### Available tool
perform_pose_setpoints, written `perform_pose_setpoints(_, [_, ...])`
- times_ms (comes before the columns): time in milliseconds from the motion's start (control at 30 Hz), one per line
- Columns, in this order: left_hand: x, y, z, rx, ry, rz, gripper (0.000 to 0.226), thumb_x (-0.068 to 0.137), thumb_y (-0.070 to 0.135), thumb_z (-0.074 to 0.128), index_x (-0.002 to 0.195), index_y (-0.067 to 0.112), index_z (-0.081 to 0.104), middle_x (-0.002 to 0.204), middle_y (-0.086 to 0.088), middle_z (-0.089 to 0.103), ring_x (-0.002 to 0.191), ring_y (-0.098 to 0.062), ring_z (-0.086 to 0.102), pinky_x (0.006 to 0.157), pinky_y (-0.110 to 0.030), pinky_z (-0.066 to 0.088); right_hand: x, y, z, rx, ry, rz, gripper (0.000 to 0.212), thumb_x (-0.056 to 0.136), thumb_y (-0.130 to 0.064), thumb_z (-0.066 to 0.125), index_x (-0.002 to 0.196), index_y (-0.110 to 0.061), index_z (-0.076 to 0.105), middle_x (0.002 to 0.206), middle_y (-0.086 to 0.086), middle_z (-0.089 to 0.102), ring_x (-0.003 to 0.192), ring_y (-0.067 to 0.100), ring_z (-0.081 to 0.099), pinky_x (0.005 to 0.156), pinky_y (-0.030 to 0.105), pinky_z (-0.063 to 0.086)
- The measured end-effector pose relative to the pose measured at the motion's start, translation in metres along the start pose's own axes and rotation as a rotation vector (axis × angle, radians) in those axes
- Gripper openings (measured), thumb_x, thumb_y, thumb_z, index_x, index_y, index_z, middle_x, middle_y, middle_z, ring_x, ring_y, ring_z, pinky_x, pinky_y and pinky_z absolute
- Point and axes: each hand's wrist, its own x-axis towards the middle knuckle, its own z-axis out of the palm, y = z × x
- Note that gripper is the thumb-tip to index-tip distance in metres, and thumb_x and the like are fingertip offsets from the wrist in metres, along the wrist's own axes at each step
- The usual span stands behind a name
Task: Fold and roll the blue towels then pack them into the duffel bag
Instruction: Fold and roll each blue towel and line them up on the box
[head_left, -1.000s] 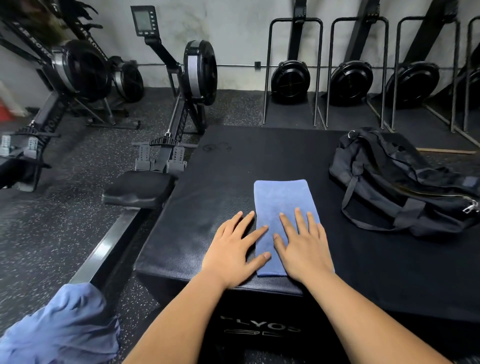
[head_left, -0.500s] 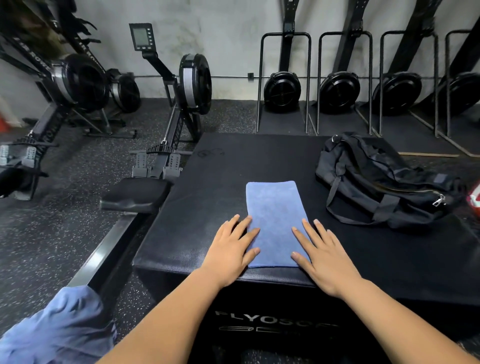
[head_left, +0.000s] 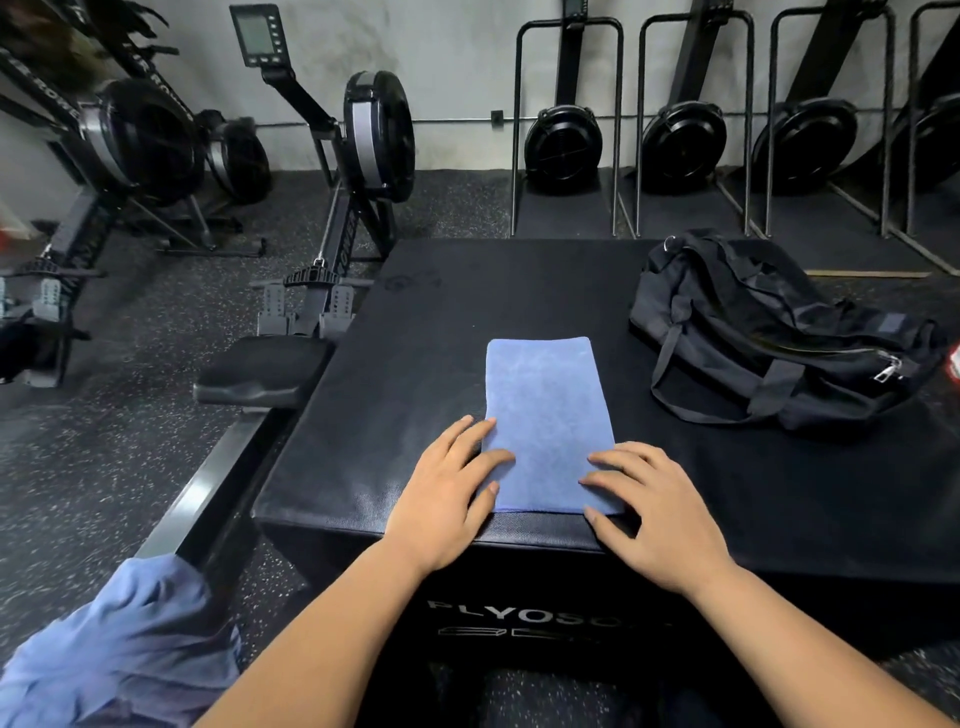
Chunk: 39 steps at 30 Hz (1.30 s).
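Resting flat: left hand (head_left: 448, 494) and right hand (head_left: 655, 512), fingers relaxed, on near corners of folded blue towel (head_left: 546, 415) atop black plyo box (head_left: 415, 364). Duffel bag (head_left: 769, 338) to its right, apart. More blue cloth (head_left: 119, 649) bottom-left.

My feed is dim, lit softly from overhead, with a dull sheen on the black padded vinyl box (head_left: 374, 457) at centre, wide-angle bowing toward the upper right corner, and blur over the crumpled blue cloth (head_left: 130, 649) at lower left.
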Motion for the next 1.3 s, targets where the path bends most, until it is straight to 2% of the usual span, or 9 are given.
perform_pose_setpoints(100, [0.001,0.005,-0.004,-0.063,0.04,-0.012,0.019,0.102,0.022,0.059,0.12,0.027,0.064,0.165,0.004,0.032,0.155,-0.023,0.025,0.12,-0.045,0.031,-0.001,0.001,0.001,0.015,0.024,0.008,0.026,0.087,-0.042,0.08,0.111,-0.033,0.075,0.126,-0.018,0.062,0.125,0.018,0.052,0.096,0.042,0.046])
perform_pose_setpoints(200, [0.0,0.006,-0.007,-0.087,0.043,-0.02,0.014,0.099,0.027,0.063,0.113,0.026,0.065,0.161,0.003,0.035,0.148,-0.025,0.032,0.114,-0.047,0.036,0.0,0.002,0.0,0.038,0.029,0.032,0.023,0.089,-0.045,0.08,0.11,-0.036,0.077,0.119,-0.022,0.061,0.119,0.016,0.053,0.091,0.041,0.046])
perform_pose_setpoints(500, [-0.002,0.012,-0.009,-0.029,0.006,0.013,0.046,0.081,0.058,0.078,0.112,0.025,0.067,0.161,-0.003,0.035,0.146,-0.028,0.034,0.116,-0.043,0.034,0.003,0.007,0.002,0.124,0.048,0.144,0.019,0.09,-0.05,0.074,0.103,-0.037,0.078,0.112,-0.027,0.065,0.113,0.012,0.054,0.093,0.045,0.046])
perform_pose_setpoints(667, [-0.003,0.015,-0.012,-0.058,0.04,-0.007,0.035,0.08,0.04,0.077,0.11,0.025,0.067,0.159,0.001,0.038,0.142,-0.027,0.039,0.113,-0.045,0.036,0.006,0.007,0.0,0.187,0.064,0.192,0.015,0.091,-0.049,0.074,0.1,-0.037,0.077,0.11,-0.029,0.067,0.112,0.009,0.054,0.097,0.044,0.045])
perform_pose_setpoints(767, [-0.003,0.014,-0.011,-0.074,0.07,0.001,0.024,0.085,0.029,0.075,0.107,0.023,0.068,0.157,0.001,0.041,0.139,-0.027,0.041,0.111,-0.044,0.038,0.007,0.005,-0.001,0.189,0.067,0.2,0.014,0.091,-0.05,0.074,0.099,-0.038,0.077,0.109,-0.029,0.067,0.112,0.008,0.054,0.096,0.043,0.044])
perform_pose_setpoints(867, [-0.003,0.011,-0.009,-0.098,0.12,-0.023,0.013,0.096,0.033,0.072,0.104,0.022,0.071,0.154,0.002,0.045,0.139,-0.025,0.041,0.112,-0.041,0.038,0.005,0.001,-0.001,0.147,0.073,0.188,0.018,0.089,-0.053,0.075,0.098,-0.038,0.076,0.109,-0.03,0.066,0.112,0.007,0.052,0.095,0.042,0.043])
perform_pose_setpoints(1033, [-0.001,0.004,-0.004,-0.156,0.172,-0.109,0.012,0.1,0.036,0.07,0.103,0.025,0.074,0.148,0.008,0.048,0.141,-0.02,0.038,0.115,-0.036,0.036,0.002,-0.002,-0.004,0.096,0.05,0.168,0.038,0.075,-0.066,0.083,0.102,-0.039,0.075,0.112,-0.033,0.065,0.116,0.007,0.049,0.094,0.031,0.035])
perform_pose_setpoints(1200, [0.001,0.002,-0.003,-0.17,0.175,-0.164,0.016,0.102,0.039,0.066,0.102,0.026,0.076,0.145,0.011,0.051,0.141,-0.012,0.036,0.117,-0.025,0.031,0.002,0.001,-0.001,0.117,0.147,0.187,0.02,0.089,-0.052,0.077,0.098,-0.034,0.078,0.11,-0.029,0.068,0.113,0.013,0.053,0.093,0.042,0.045])
perform_pose_setpoints(1300, [0.001,0.001,-0.002,-0.185,0.168,-0.193,0.02,0.103,0.04,0.064,0.101,0.025,0.077,0.143,0.012,0.052,0.141,-0.009,0.035,0.117,-0.022,0.028,0.003,0.004,0.002,0.133,0.186,0.204,0.019,0.093,-0.044,0.077,0.097,-0.025,0.08,0.108,-0.023,0.068,0.111,0.015,0.053,0.096,0.041,0.047])
